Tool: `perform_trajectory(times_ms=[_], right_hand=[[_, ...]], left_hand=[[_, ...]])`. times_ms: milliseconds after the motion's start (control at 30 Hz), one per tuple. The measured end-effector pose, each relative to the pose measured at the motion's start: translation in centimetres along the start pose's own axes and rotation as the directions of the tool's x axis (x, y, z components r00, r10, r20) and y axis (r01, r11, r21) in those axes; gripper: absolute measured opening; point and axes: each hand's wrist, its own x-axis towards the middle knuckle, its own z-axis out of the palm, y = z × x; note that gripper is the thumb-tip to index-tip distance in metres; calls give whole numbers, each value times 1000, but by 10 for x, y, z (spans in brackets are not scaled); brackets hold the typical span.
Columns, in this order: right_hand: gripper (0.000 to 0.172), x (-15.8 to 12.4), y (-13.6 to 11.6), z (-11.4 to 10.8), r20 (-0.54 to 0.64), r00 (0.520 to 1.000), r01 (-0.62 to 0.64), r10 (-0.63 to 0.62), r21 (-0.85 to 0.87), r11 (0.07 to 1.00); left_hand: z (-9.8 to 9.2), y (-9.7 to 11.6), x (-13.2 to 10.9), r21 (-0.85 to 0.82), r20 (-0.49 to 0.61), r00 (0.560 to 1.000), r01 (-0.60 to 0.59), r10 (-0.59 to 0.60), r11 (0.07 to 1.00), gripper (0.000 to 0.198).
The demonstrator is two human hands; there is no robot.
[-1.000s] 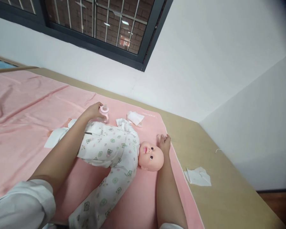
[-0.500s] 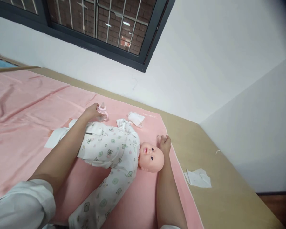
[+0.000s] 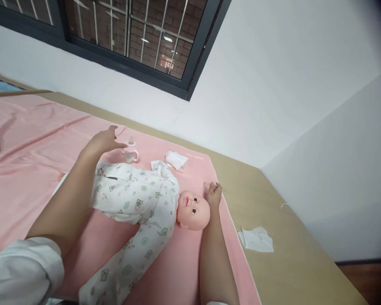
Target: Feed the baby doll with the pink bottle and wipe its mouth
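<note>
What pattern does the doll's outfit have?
White outfit with small scattered prints, some green, some like bears; shown in the head view.

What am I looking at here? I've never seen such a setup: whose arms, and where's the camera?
There is no machine: these are a person's bare hands. Every picture comes from one camera worn on the head, looking forward and down. A pink cloth covers part of a wooden surface. On the cloth are a doll in patterned clothes, an upright feeding bottle and a white piece; a white sheet lies on the wood. The left hand is open beside the bottle, not gripping it. The right hand is curled near the doll's head, at something small and pinkish; whether it is held is unclear.
</note>
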Motion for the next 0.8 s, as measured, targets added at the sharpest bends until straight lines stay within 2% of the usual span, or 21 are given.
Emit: perform_trajectory(times_ms=[67, 133, 167, 233, 300, 367, 400, 500, 600, 667, 800], right_hand=[[70, 0, -2, 0, -10, 1000, -9, 9, 13, 1000], [71, -1, -6, -1, -21, 1000, -10, 10, 26, 1000], [71, -2, -9, -2, -30, 1000, -6, 6, 31, 1000], [70, -4, -15, -6, -55, 998, 8, -6, 37, 999], [65, -8, -23, -12, -105, 993, 55, -51, 32, 998], [58, -12, -31, -17, -180, 971, 163, -158, 11, 987], [54, -14, -35, -20, -214, 950, 230, -225, -5, 973], [47, -20, -44, -24, -236, 895, 381, -378, -37, 924], [46, -25, -49, -22, -138, 898, 422, -419, -7, 907], [46, -28, -51, -20, -38, 909, 416, -415, 31, 909], [49, -32, -55, -15, 139, 917, 362, -375, 111, 926]], left_hand=[[-11, 12, -13, -19, -109, 992, -72, 70, 997, 86], [-13, 32, -27, -55, -140, 974, -184, 175, 981, 73], [-10, 46, -34, -80, -118, 963, -251, 241, 965, 66], [4, 77, -45, -112, 15, 918, -393, 397, 913, 53], [22, 111, -53, -100, 183, 812, -546, 555, 832, 39], [44, 145, -58, -129, 317, 699, -638, 641, 759, 38], [55, 160, -59, -162, 411, 614, -678, 674, 717, 39], [90, 198, -60, -232, 563, 483, -687, 671, 689, 35], [123, 221, -58, -258, 720, 374, -638, 585, 726, 33], [141, 230, -55, -254, 790, 329, -592, 517, 765, 30], [165, 237, -49, -225, 878, 274, -487, 392, 844, 30]])
